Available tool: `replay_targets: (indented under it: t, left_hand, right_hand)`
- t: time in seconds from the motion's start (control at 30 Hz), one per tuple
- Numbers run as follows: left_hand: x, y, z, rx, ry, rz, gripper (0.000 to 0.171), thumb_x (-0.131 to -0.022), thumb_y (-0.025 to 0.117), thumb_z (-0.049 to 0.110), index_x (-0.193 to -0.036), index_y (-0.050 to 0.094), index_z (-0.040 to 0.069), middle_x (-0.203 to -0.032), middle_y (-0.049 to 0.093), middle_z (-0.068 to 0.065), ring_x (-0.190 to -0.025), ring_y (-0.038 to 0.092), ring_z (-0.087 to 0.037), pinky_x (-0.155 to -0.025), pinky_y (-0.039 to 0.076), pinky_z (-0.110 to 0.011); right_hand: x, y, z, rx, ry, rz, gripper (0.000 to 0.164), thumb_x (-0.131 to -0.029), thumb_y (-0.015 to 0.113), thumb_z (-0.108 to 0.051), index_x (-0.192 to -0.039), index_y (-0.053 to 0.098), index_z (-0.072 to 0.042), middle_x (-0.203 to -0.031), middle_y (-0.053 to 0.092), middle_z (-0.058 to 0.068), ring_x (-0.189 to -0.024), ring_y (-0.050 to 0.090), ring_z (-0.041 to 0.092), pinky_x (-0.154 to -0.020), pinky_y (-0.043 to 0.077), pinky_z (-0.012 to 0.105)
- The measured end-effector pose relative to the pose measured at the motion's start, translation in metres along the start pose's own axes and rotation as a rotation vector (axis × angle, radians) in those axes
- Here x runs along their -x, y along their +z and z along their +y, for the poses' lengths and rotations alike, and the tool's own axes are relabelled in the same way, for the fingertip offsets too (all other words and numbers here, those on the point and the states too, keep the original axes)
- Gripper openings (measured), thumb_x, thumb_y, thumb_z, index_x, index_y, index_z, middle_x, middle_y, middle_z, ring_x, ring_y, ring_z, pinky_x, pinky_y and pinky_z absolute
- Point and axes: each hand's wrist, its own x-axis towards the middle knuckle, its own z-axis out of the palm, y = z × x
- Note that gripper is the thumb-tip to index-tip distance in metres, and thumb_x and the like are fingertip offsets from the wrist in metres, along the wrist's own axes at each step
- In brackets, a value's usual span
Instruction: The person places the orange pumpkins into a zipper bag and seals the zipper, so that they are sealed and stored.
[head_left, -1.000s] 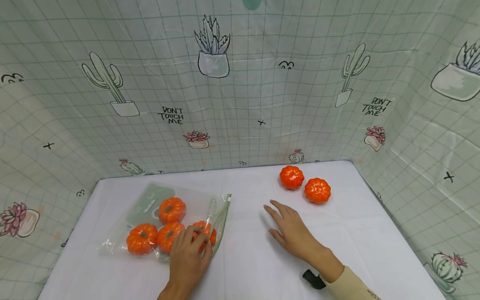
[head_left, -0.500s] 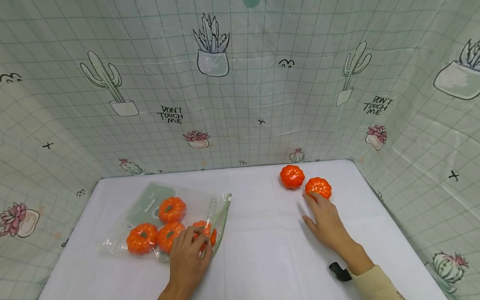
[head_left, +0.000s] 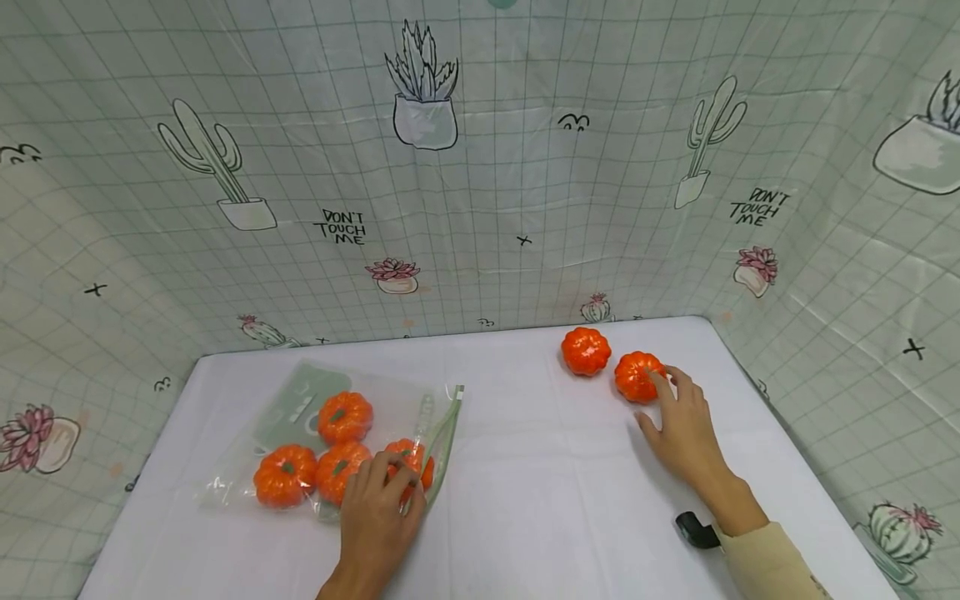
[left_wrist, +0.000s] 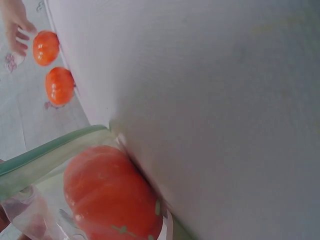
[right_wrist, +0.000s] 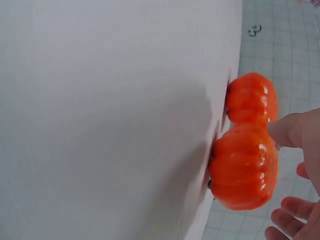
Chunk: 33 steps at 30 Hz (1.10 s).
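Note:
On the left of the table lies a clear zip bag (head_left: 240, 492) with a green zip edge (head_left: 448, 442) and several small orange pumpkins (head_left: 285, 476) inside. My left hand (head_left: 377, 517) holds the bag near its mouth, curled fingers over the pumpkin closest to the zip; that pumpkin (left_wrist: 112, 192) fills the lower part of the left wrist view. My right hand (head_left: 682, 429) is at the right side of a loose glossy pumpkin (head_left: 637, 377), fingers spread and fingertips right at its surface. A second loose pumpkin (head_left: 586, 351) sits just behind it, to the left.
A white cloth covers the table (head_left: 525, 500). Hanging fabric with cactus prints (head_left: 480, 192) closes off the back and both sides. A pale green panel (head_left: 300, 408) shows at the bag's far end. A black wrist device (head_left: 697, 531) sits beside the right sleeve (head_left: 772, 562).
My right hand has moved right and away from me, from the table's middle past the front of the nearer loose pumpkin to its right side. My left hand and the bag stay put.

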Motion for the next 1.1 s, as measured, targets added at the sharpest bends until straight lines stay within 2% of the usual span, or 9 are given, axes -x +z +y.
replay_targets:
  t: [0.1,0.3,0.43,0.63,0.77,0.9,1.0,1.1]
  left_hand:
    - [0.000,0.000,0.000,-0.001,0.000,-0.001,0.020,-0.068,0.085,0.001,-0.075,0.069,0.012,-0.093,0.059,-0.005,-0.079,0.054,-0.023,-0.064,0.043,-0.035]
    - [0.001,-0.001,0.001,-0.005,-0.017,-0.018,0.021,-0.068,0.085,0.001,-0.075,0.069,0.012,-0.093,0.060,-0.005,-0.080,0.054,-0.022,-0.064,0.045,-0.036]
    - [0.001,-0.001,0.001,-0.003,-0.022,-0.020,0.021,-0.068,0.085,0.001,-0.075,0.069,0.012,-0.093,0.059,-0.004,-0.080,0.054,-0.022,-0.065,0.045,-0.036]
    - [0.002,-0.001,-0.001,0.010,-0.012,-0.006,0.019,-0.069,0.083,0.001,-0.074,0.068,0.013,-0.093,0.059,-0.004,-0.079,0.053,-0.021,-0.065,0.045,-0.036]
    - [0.002,-0.001,0.000,0.011,-0.026,-0.016,0.019,-0.070,0.083,0.002,-0.074,0.068,0.013,-0.093,0.059,-0.004,-0.079,0.053,-0.021,-0.065,0.045,-0.036]
    - [0.001,-0.002,0.001,0.011,-0.042,-0.032,0.020,-0.071,0.084,0.002,-0.075,0.069,0.013,-0.094,0.059,-0.003,-0.080,0.053,-0.021,-0.066,0.045,-0.036]
    - [0.001,-0.003,0.001,0.010,-0.041,-0.036,0.020,-0.070,0.085,0.002,-0.076,0.069,0.013,-0.094,0.059,-0.003,-0.080,0.053,-0.021,-0.066,0.045,-0.036]
    - [0.001,-0.002,0.001,0.011,-0.031,-0.031,0.021,-0.070,0.085,0.001,-0.076,0.069,0.013,-0.094,0.059,-0.003,-0.079,0.053,-0.020,-0.065,0.045,-0.035]
  right_hand:
    - [-0.005,0.000,0.006,0.001,0.023,0.008,0.075,-0.083,0.082,-0.004,-0.147,0.044,0.008,-0.147,0.037,0.039,-0.125,0.042,0.059,-0.104,0.037,0.073]
    - [-0.018,0.002,0.016,0.016,0.045,-0.045,0.087,-0.081,0.085,-0.007,-0.153,0.038,0.006,-0.149,0.036,0.041,-0.125,0.042,0.062,-0.103,0.036,0.076]
    - [-0.023,0.005,0.021,0.020,0.055,-0.076,0.087,-0.080,0.086,-0.008,-0.152,0.039,0.007,-0.144,0.042,0.040,-0.119,0.046,0.061,-0.101,0.039,0.075]
    - [-0.026,0.009,0.022,-0.029,0.044,-0.064,0.085,-0.075,0.091,-0.006,-0.142,0.041,0.013,-0.133,0.051,0.038,-0.114,0.052,0.058,-0.100,0.042,0.073]
    - [-0.030,0.010,0.021,-0.052,0.051,-0.081,0.086,-0.073,0.093,-0.007,-0.140,0.042,0.015,-0.128,0.056,0.038,-0.112,0.056,0.057,-0.100,0.044,0.072]
    - [-0.030,0.008,0.016,-0.056,0.101,-0.120,0.086,-0.075,0.094,-0.011,-0.141,0.044,0.013,-0.129,0.059,0.038,-0.114,0.058,0.056,-0.102,0.045,0.072]
    - [-0.027,0.006,0.006,-0.076,0.128,-0.143,0.086,-0.075,0.094,-0.013,-0.141,0.046,0.013,-0.129,0.060,0.038,-0.115,0.058,0.056,-0.102,0.045,0.072]
    - [-0.021,0.004,-0.008,-0.100,0.103,-0.139,0.086,-0.074,0.094,-0.012,-0.141,0.047,0.013,-0.129,0.061,0.036,-0.116,0.059,0.054,-0.102,0.046,0.070]
